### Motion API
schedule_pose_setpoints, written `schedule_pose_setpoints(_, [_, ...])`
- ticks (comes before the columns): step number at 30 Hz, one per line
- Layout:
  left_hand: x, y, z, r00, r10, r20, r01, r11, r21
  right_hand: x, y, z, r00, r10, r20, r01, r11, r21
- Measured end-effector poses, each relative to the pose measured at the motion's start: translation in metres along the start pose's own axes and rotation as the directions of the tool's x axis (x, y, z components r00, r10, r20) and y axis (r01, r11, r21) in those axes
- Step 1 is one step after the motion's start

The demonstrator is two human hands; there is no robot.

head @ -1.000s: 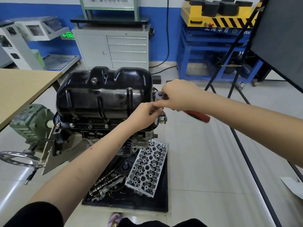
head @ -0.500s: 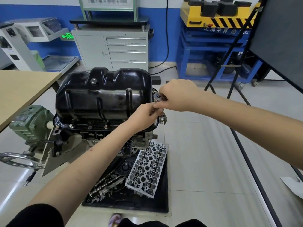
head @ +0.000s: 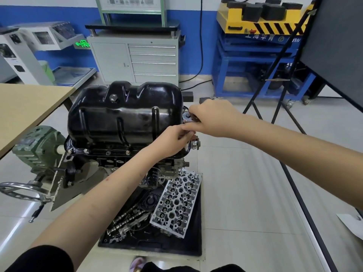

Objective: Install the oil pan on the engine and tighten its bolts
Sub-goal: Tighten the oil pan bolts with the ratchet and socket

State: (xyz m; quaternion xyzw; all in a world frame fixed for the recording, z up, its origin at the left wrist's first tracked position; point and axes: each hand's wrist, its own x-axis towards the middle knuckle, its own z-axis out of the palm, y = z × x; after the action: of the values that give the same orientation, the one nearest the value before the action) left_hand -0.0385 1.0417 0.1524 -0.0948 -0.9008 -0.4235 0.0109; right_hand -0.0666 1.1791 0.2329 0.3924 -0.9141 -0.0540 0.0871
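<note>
Black oil pan (head: 125,116) is sitting inverted on the engine (head: 117,160), which is being carried on a stand with a handwheel (head: 21,191) at far left; the pan is lying just left of both sets of fingertips, and its near flange bolts (head: 107,153) are showing below and left of them. The left hand (head: 172,143) is reaching to the pan's right end with its fingers curled and pinching something small beneath the tool, probably steadying the socket on a bolt, though the item itself is hidden. Just right of it and slightly above, the right hand (head: 214,118) is wrapping its fingers around the ratchet (head: 188,116), whose chrome head is protruding past the fingertips toward the pan's edge, presumably so the handle can swing clear. Below the fingers, a cylinder head (head: 176,201) is resting on a black floor tray (head: 176,246)
</note>
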Motion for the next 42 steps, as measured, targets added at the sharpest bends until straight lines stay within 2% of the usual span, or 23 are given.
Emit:
schedule_pose_setpoints(2, [0.001, 0.001, -0.002, 1.000, -0.020, 0.016, 0.019, 0.998, 0.053, 0.005, 0.005, -0.008, 0.996, -0.070, 0.050, 0.068, 0.997, 0.030])
schedule_pose_setpoints(5, [0.003, 0.004, -0.001, 0.998, -0.007, 0.060, 0.000, 0.994, 0.108, 0.010, 0.014, -0.018, 0.959, -0.261, 0.110, 0.267, 0.963, -0.034])
schedule_pose_setpoints(6, [0.002, 0.004, 0.000, 0.998, -0.005, 0.068, -0.003, 0.994, 0.113, 0.009, 0.016, -0.019, 0.952, -0.282, 0.117, 0.288, 0.957, -0.035])
schedule_pose_setpoints(8, [0.002, 0.002, 0.001, 0.998, -0.025, 0.064, 0.016, 0.991, 0.135, 0.007, 0.017, -0.019, 0.966, -0.239, 0.096, 0.240, 0.971, 0.003])
schedule_pose_setpoints(11, [0.001, 0.000, 0.003, 0.998, -0.050, 0.036, 0.046, 0.993, 0.110, 0.002, 0.012, -0.012, 0.990, -0.143, 0.010, 0.143, 0.988, -0.057])
schedule_pose_setpoints(14, [0.000, -0.002, 0.003, 0.999, -0.036, -0.003, 0.036, 0.999, 0.041, -0.004, 0.000, 0.002, 0.999, 0.052, -0.015, -0.049, 0.987, 0.154])
schedule_pose_setpoints(15, [0.000, -0.002, 0.003, 0.999, -0.029, -0.014, 0.029, 0.999, 0.028, -0.003, -0.003, 0.004, 0.996, 0.088, -0.012, -0.084, 0.981, 0.174])
schedule_pose_setpoints(17, [0.000, -0.003, 0.003, 0.999, -0.024, -0.025, 0.024, 1.000, 0.009, -0.001, -0.002, 0.003, 0.998, 0.059, -0.013, -0.056, 0.988, 0.145])
schedule_pose_setpoints(20, [0.001, -0.002, 0.002, 1.000, -0.024, -0.007, 0.024, 1.000, 0.018, 0.004, 0.010, -0.010, 0.989, -0.131, 0.071, 0.118, 0.980, 0.162])
schedule_pose_setpoints(23, [0.001, -0.001, 0.002, 1.000, -0.026, 0.002, 0.026, 0.999, 0.033, 0.007, 0.019, -0.021, 0.946, -0.301, 0.123, 0.300, 0.954, 0.021])
schedule_pose_setpoints(25, [0.001, -0.002, 0.002, 0.999, -0.032, 0.011, 0.032, 0.999, 0.025, 0.005, 0.016, -0.022, 0.962, -0.250, 0.110, 0.251, 0.968, 0.011])
schedule_pose_setpoints(27, [0.001, -0.002, 0.002, 0.999, -0.038, 0.008, 0.038, 0.999, 0.032, 0.000, 0.008, -0.015, 0.991, -0.122, 0.054, 0.123, 0.992, -0.013])
schedule_pose_setpoints(29, [0.000, -0.003, 0.003, 0.999, -0.041, -0.012, 0.042, 0.997, 0.066, -0.004, -0.004, -0.006, 1.000, 0.016, 0.002, -0.016, 1.000, 0.019])
schedule_pose_setpoints(31, [-0.001, -0.003, 0.005, 0.999, -0.035, -0.033, 0.037, 0.997, 0.062, -0.005, -0.008, -0.003, 0.998, 0.063, -0.008, -0.063, 0.996, 0.056])
schedule_pose_setpoints(33, [-0.002, -0.002, 0.005, 0.999, -0.025, -0.038, 0.026, 0.999, 0.043, -0.003, -0.002, -0.005, 1.000, -0.017, 0.002, 0.017, 1.000, 0.017])
schedule_pose_setpoints(37, [0.000, 0.003, 0.000, 0.998, -0.054, 0.012, 0.053, 0.998, 0.043, 0.003, 0.015, -0.011, 0.949, -0.299, 0.103, 0.309, 0.945, -0.108])
schedule_pose_setpoints(39, [0.000, 0.004, -0.001, 0.998, -0.059, 0.022, 0.057, 0.997, 0.053, 0.003, 0.015, -0.011, 0.948, -0.310, 0.069, 0.317, 0.936, -0.150])
schedule_pose_setpoints(42, [0.000, 0.003, 0.000, 0.998, -0.055, 0.004, 0.055, 0.994, 0.097, 0.000, 0.008, -0.005, 0.979, -0.196, -0.054, 0.176, 0.950, -0.258])
